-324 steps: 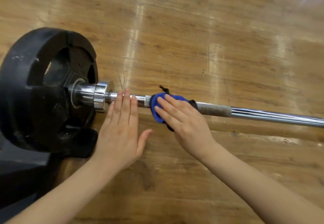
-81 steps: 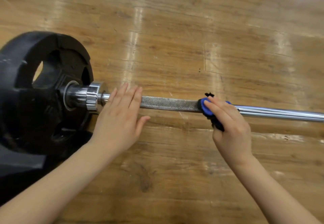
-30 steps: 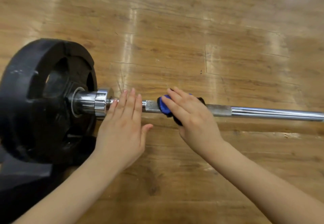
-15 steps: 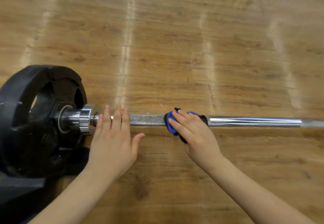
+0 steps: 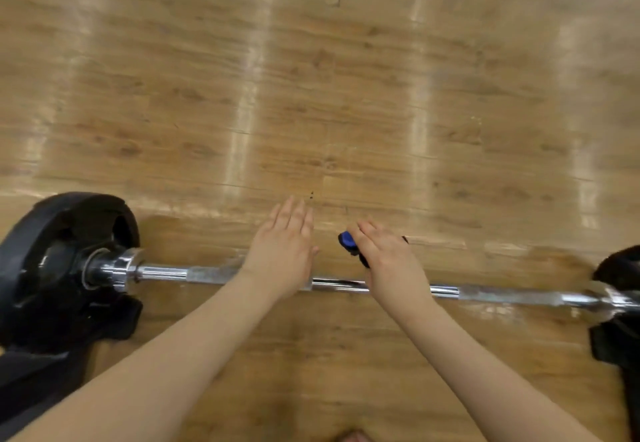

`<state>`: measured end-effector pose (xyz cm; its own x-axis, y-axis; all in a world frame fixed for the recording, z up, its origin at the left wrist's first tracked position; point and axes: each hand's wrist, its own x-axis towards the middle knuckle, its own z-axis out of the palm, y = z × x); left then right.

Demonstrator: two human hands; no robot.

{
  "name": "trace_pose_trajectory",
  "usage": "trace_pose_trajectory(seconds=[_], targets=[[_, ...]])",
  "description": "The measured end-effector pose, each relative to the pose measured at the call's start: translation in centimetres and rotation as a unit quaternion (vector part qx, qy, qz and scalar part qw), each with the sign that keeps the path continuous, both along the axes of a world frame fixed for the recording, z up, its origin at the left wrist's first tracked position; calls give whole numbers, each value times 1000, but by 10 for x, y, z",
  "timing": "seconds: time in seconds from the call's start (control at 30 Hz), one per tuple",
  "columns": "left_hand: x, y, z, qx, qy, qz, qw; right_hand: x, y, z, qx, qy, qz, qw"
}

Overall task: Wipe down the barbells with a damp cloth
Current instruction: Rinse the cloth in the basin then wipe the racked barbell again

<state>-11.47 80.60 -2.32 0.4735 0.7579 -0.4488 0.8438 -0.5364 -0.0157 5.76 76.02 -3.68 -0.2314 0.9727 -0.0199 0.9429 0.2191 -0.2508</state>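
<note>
My two hands reach out past a barbell [image 5: 346, 284] lying across a wooden plank floor [image 5: 311, 95], my forearms crossing over its chrome shaft. My left hand [image 5: 282, 251] is flat, fingers straight and together, palm down, holding nothing. My right hand [image 5: 388, 254] has its fingers laid over a blue and black cloth [image 5: 347, 241], which peeks out at the fingertips; whether the thumb grips it from below I cannot tell. Both hands appear beyond the bar rather than on it, though motion blur leaves contact uncertain. A black weight plate [image 5: 52, 268] sits on the bar's left end behind a chrome collar [image 5: 117, 268], with a dark block [image 5: 117, 317] at its base. A second black plate [image 5: 620, 268] shows at the right edge.
</note>
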Motion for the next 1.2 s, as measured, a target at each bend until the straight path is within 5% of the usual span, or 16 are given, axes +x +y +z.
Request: trace_pose_trajectory(seconds=[0.37, 0.77, 1.2], targets=[[37, 105, 109, -84, 29, 76, 993, 31, 135, 104, -83, -68, 33, 994], [53, 205, 332, -99, 6, 218, 971, 44, 282, 319, -95, -109, 270, 952], [116, 310, 523, -7, -23, 460, 887, 50, 453, 523, -7, -124, 430, 894]])
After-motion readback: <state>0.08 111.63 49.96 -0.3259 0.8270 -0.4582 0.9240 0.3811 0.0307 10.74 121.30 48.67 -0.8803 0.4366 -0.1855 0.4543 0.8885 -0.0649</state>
